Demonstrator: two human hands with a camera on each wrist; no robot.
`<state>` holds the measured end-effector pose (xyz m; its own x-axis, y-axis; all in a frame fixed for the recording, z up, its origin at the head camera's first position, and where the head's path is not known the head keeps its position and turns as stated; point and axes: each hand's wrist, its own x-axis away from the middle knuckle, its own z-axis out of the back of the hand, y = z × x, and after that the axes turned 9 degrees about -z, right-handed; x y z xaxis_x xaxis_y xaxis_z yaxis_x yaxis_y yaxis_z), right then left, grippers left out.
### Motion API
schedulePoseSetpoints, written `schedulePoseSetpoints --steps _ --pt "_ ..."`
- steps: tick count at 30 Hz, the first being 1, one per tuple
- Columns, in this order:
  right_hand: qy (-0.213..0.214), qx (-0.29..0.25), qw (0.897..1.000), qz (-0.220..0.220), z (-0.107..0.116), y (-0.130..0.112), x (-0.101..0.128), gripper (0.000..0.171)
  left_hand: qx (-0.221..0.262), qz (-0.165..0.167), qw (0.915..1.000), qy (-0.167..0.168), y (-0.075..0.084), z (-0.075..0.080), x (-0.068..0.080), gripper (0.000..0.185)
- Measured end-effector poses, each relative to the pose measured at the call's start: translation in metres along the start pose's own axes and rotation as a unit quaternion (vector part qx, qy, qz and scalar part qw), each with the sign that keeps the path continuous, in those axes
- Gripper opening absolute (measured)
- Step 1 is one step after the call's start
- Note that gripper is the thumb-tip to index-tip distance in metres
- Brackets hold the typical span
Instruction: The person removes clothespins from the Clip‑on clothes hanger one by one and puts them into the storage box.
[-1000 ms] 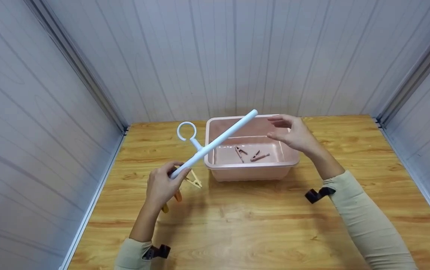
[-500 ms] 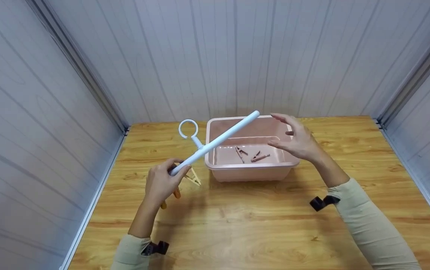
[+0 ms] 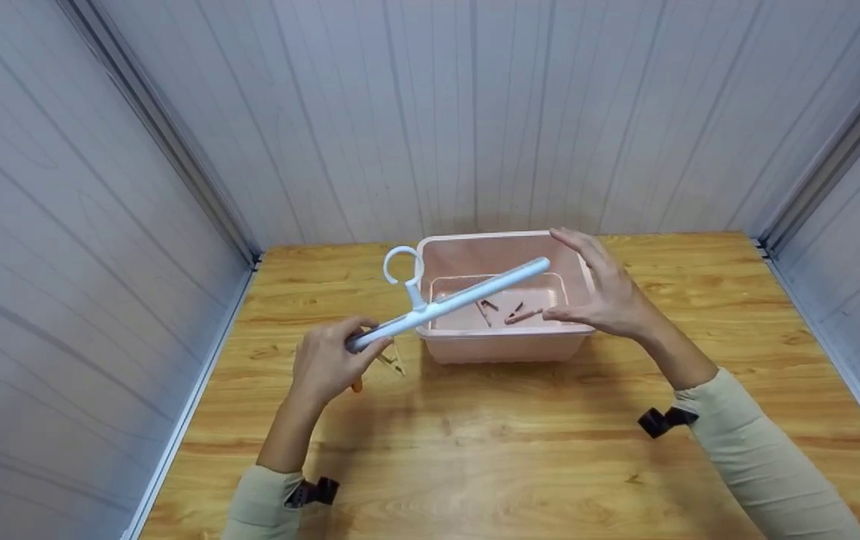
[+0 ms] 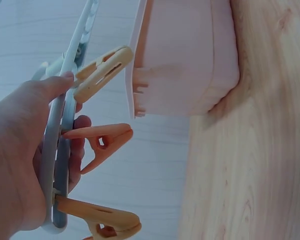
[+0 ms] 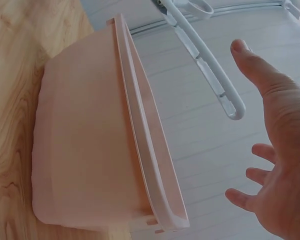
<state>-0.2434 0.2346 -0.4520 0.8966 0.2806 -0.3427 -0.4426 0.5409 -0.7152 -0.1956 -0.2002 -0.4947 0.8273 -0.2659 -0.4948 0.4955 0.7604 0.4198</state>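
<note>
My left hand [image 3: 329, 364] grips one end of a white clip hanger [image 3: 467, 297], a straight bar with a round hook standing up from its middle. Three clips hang from the held half in the left wrist view: a pale yellow clip [image 4: 102, 75], an orange clip [image 4: 102, 140] and a yellow-orange clip [image 4: 102, 216]. The bar's other half reaches over a pink basin [image 3: 505, 349] and carries no clips. Thumb and fingers spread, my right hand [image 3: 606, 296] hovers by the bar's free end, apart from it, at the basin's right side.
Two pink clips, one [image 3: 524, 316] right of the other [image 3: 483, 312], lie on the basin floor. The basin stands at the back of a wooden table [image 3: 475, 450]. Pale panel walls [image 3: 505, 112] enclose the back and both sides.
The hanger has shifted right and its free end has dipped lower. My right hand has moved slightly right, its thumb and fingers spreading wider. The clips in the basin have stayed put.
</note>
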Motion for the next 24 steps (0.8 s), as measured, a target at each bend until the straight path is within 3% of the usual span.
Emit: schedulePoseSetpoints --steps 11,24 --pt "-0.05 0.015 0.997 0.049 0.005 -0.001 0.019 0.12 -0.038 -0.106 0.9936 -0.013 0.004 -0.001 -0.002 0.026" --pt "-0.099 0.096 0.989 0.057 0.009 -0.012 0.032 0.116 -0.064 -0.149 0.9866 -0.013 0.02 -0.008 -0.006 0.03"
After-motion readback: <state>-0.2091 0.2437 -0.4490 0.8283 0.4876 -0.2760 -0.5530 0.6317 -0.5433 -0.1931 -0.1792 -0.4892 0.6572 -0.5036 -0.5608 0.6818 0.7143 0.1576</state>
